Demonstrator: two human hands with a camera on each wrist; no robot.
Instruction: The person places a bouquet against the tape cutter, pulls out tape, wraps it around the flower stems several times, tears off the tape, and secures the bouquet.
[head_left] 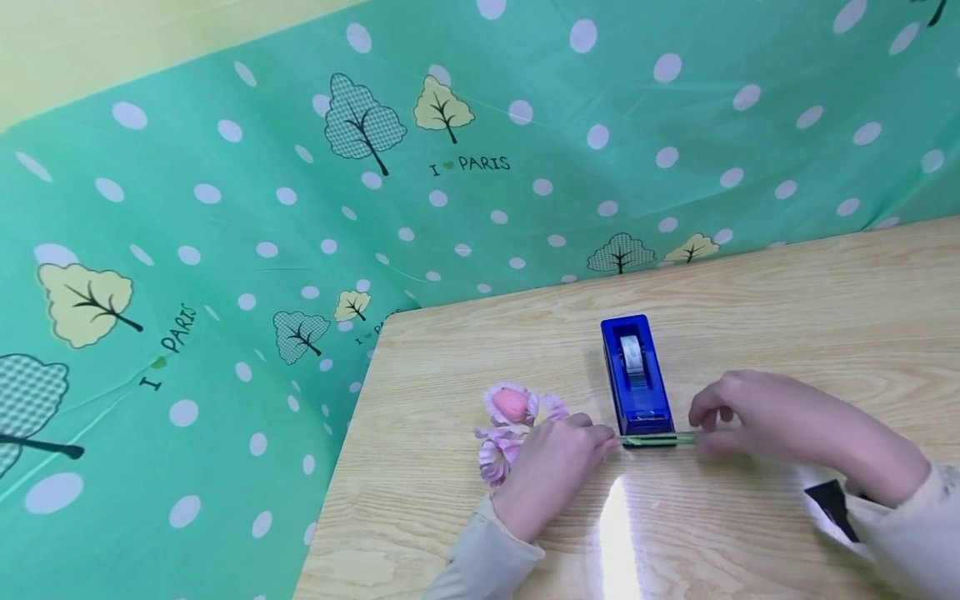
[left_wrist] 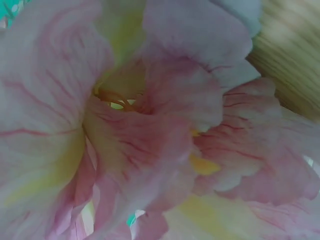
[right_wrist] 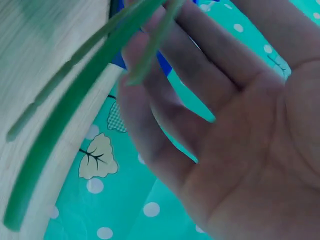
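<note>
Pink-and-white artificial flowers [head_left: 495, 458] lie at the left of the work, and their ruffled petals [left_wrist: 150, 145] fill the left wrist view. My left hand [head_left: 557, 467] grips their green stems [head_left: 660, 439] just below the blooms. The stems run sideways along the front end of a blue tape dispenser [head_left: 636, 375], which carries a small roll of tape [head_left: 632, 354]. At the other end of the stems, my right hand [head_left: 772, 421] pinches them between thumb and curled fingers. In the right wrist view, loose stem ends [right_wrist: 65, 120] of different thickness stick out past the fingers.
The pale wooden table [head_left: 420, 375] reaches back to a green dotted cloth [head_left: 465, 217] printed with trees, which also hangs along the left side. Light reflects off the tabletop between the forearms. A black patch [head_left: 832, 507] shows at the right cuff.
</note>
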